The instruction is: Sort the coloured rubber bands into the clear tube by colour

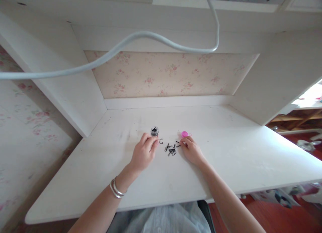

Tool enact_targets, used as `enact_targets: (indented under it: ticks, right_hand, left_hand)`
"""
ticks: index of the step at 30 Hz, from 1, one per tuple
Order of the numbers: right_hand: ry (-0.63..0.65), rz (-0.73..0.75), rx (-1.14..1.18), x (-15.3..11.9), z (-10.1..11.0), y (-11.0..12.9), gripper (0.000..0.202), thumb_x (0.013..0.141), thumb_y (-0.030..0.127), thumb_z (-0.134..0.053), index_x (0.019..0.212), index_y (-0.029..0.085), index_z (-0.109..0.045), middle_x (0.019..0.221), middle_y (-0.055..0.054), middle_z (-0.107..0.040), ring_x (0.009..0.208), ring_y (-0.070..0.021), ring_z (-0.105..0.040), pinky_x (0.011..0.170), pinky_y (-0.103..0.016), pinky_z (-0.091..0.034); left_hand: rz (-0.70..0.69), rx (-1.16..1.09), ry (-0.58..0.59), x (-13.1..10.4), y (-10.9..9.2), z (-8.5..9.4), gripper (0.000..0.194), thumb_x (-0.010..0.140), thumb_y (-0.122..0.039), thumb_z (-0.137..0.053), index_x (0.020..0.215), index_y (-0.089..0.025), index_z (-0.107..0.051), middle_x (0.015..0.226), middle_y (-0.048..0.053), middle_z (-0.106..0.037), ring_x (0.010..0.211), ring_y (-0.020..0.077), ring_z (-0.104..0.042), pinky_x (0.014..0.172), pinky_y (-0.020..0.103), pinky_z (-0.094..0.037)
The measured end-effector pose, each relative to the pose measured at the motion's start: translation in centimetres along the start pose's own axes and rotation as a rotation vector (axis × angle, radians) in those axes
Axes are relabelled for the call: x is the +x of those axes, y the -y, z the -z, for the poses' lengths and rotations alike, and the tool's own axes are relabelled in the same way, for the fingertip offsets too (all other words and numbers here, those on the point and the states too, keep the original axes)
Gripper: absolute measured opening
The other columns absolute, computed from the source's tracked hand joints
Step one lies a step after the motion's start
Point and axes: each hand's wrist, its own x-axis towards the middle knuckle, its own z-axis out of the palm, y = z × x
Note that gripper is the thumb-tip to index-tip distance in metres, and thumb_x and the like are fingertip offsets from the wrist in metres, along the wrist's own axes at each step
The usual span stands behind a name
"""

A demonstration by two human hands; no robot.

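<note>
My left hand (pixel 144 152) is closed in a pinch just in front of a small clear jar (pixel 154 131) that has black pieces inside. A thin curved black strand (pixel 161 141), like a small elastic band, shows at its fingertips. My right hand (pixel 192 151) also pinches, with thin black strands (pixel 178 144) sticking out to the left of its fingers. Between the hands lies a loose pile of small black looped bands (pixel 171 150). Behind my right fingers rests a round pink lid (pixel 184 134) with a small loop on its side.
All this lies on a white desk (pixel 120 186) with side panels and a back panel of flowered paper (pixel 173 75). A thick white cable (pixel 151 37) hangs across the upper view. Shelves (pixel 291 120) stand beyond the desk's right edge.
</note>
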Motion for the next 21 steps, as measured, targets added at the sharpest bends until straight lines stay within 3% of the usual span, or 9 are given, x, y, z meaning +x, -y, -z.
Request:
enact_targets:
  ticks: [4, 9, 15, 21]
  right_hand:
    - [-0.018, -0.024, -0.006, 0.0, 0.0, 0.2, 0.022, 0.092, 0.031, -0.041, 0.092, 0.022, -0.061, 0.104, -0.006, -0.058, 0.074, -0.016, -0.057, 0.069, -0.03, -0.045]
    - [-0.019, -0.021, -0.008, 0.0, 0.1, 0.2, 0.021, 0.092, 0.031, -0.041, 0.091, 0.022, -0.06, 0.106, -0.005, -0.057, 0.075, -0.0159, -0.057, 0.07, -0.029, -0.045]
    - [-0.038, -0.007, 0.004, 0.0, 0.2, 0.3, 0.022, 0.092, 0.031, -0.041, 0.092, 0.022, -0.06, 0.105, -0.006, -0.058, 0.079, -0.0167, -0.058, 0.072, -0.029, -0.045]
    - [-0.115, -0.04, 0.097, 0.1, 0.2, 0.6, 0.024, 0.092, 0.035, -0.041, 0.092, 0.021, -0.061, 0.101, -0.006, -0.058, 0.072, -0.0153, -0.056, 0.07, -0.03, -0.046]
  left_hand:
    - [0.047, 0.024, -0.149, 2.4, 0.6, 1.5, 0.02, 0.092, -0.033, -0.048, 0.1, -0.021, -0.063, 0.089, 0.003, -0.052, 0.075, 0.0115, -0.056, 0.073, 0.024, -0.048]
    - [0.067, 0.086, -0.129, 4.2, 1.3, 1.7, 0.021, 0.092, -0.033, -0.048, 0.098, -0.021, -0.064, 0.091, 0.003, -0.053, 0.076, 0.0122, -0.056, 0.07, 0.024, -0.047]
    - [0.077, 0.073, -0.076, 4.0, 1.4, 1.2, 0.025, 0.093, -0.033, -0.044, 0.1, -0.022, -0.066, 0.093, 0.004, -0.056, 0.077, 0.0123, -0.056, 0.072, 0.025, -0.047]
    - [0.124, -0.015, -0.158, 3.2, 1.7, 2.0, 0.025, 0.094, -0.033, -0.043, 0.097, -0.02, -0.065, 0.09, 0.003, -0.058, 0.071, 0.0116, -0.054, 0.069, 0.025, -0.046]
